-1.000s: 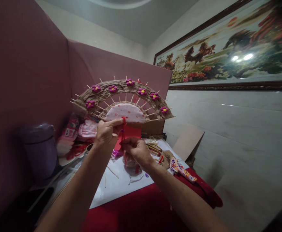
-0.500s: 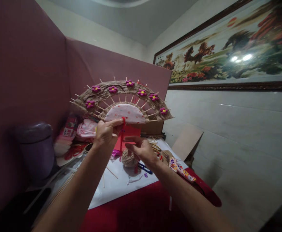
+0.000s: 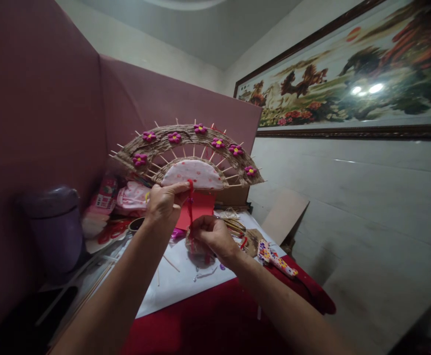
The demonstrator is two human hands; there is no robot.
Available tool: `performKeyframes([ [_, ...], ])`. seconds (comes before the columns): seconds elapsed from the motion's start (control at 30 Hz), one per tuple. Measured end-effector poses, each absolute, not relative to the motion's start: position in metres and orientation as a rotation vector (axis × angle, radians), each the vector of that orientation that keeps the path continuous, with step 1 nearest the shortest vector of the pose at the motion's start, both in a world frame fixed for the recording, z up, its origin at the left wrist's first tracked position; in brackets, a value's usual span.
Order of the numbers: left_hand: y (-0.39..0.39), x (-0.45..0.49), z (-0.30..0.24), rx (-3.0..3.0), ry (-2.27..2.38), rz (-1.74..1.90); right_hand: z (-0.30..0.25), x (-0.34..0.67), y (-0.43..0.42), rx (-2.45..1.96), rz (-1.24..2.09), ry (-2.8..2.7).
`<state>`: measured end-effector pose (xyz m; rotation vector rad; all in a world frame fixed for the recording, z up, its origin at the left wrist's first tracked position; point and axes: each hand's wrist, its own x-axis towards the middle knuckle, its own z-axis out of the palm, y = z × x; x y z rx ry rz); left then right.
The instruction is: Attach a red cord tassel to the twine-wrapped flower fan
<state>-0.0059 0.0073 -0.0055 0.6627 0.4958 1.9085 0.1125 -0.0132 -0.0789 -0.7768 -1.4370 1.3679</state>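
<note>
My left hand (image 3: 163, 202) is closed on the bottom edge of a handmade fan (image 3: 187, 153), holding it upright. The fan is an arc of brown twine wound over wooden sticks, dotted with several pink flowers, around a pink spotted fabric half-disc. A red cord (image 3: 190, 199) hangs from the fan's base. My right hand (image 3: 210, 236) sits just below, fingers pinched together on the lower end of that cord. Behind the cord stands a red card (image 3: 200, 204).
Below lies a white sheet (image 3: 178, 283) over a red cloth (image 3: 218, 320), strewn with sticks, twine and a flowered glue gun (image 3: 276, 259). A purple bin (image 3: 52, 227) stands at left, cardboard (image 3: 285, 214) leans at right, a dark red screen (image 3: 52, 123) rises behind.
My right hand opened and rose half a second ago, then dropped back and pinched the red cord again. The fan and my left hand have barely moved.
</note>
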Motion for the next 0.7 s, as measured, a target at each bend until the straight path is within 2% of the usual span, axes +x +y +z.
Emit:
performKeyframes([
  [0.37,0.006,-0.005,-0.003,0.636,0.497,1.919,-0.106,0.142,-0.026,-0.991,1.482,-1.842],
  [0.6,0.005,-0.005,-0.002,0.632,0.492,1.933,-0.093,0.146,-0.008,-1.069,1.090,-1.732],
  [0.7,0.007,-0.004,-0.003,0.635,0.496,1.929,-0.080,0.133,-0.002,-0.914,1.099,-1.622],
])
